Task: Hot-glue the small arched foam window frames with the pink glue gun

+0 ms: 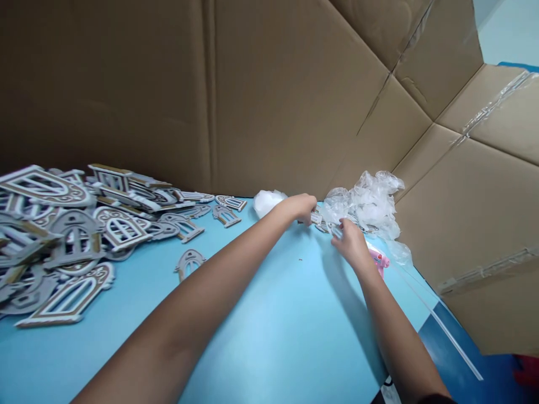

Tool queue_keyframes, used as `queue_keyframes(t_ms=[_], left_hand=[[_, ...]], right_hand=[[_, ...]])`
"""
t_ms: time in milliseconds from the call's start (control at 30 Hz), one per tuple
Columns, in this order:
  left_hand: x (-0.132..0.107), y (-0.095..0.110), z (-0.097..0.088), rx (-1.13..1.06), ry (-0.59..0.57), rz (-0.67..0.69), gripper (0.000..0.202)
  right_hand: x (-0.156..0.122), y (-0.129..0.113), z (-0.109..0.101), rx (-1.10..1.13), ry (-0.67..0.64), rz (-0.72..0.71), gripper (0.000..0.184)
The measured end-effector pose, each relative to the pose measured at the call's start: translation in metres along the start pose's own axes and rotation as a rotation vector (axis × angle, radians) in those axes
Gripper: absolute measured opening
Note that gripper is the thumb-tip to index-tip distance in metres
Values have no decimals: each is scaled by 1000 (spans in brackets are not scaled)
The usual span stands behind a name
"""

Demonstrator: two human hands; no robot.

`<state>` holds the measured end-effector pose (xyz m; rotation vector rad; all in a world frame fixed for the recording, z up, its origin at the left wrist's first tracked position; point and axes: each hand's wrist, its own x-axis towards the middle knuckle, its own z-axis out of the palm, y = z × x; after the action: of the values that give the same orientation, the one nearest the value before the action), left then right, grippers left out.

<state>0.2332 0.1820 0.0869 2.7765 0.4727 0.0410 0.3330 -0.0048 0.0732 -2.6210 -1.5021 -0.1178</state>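
Note:
Both arms reach far across a light blue table [269,314]. My left hand [300,207] is closed around a small grey-white window-shaped cutout beside a white wad [267,201]. My right hand [351,244] pinches the edge of a crumpled clear plastic bag [370,205], where a few more small cutouts lie. A pink glue gun [379,259] lies just right of my right wrist, partly hidden by it.
A big heap of window-shaped cutouts [71,230] covers the table's left side, with single pieces [189,262] strewn toward the middle. Tall cardboard sheets [252,90] wall off the back and right. A thin clear stick [438,320] lies along the right edge.

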Motion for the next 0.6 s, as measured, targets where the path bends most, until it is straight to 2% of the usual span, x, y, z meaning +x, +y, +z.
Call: queue_keyframes(t_ms=[133,300,400,467,533,600], left_hand=[[-1,1,-4,27,113,-25,24],[19,14,20,34,170,3,25],[43,18,33,8,194,17,28],[58,19,37,-17,216,34,31],[70,21,40,-36,236,34,35],[75,24,40,-39,261,1,40]], right_hand=[[67,9,16,13,44,109,33],[117,28,21,81,64,195,24],[127,41,10,144,121,189,25],[126,45,3,193,214,191,21],[118,43,2,253,328,180,23],[106,34,7,325,426,142,32]])
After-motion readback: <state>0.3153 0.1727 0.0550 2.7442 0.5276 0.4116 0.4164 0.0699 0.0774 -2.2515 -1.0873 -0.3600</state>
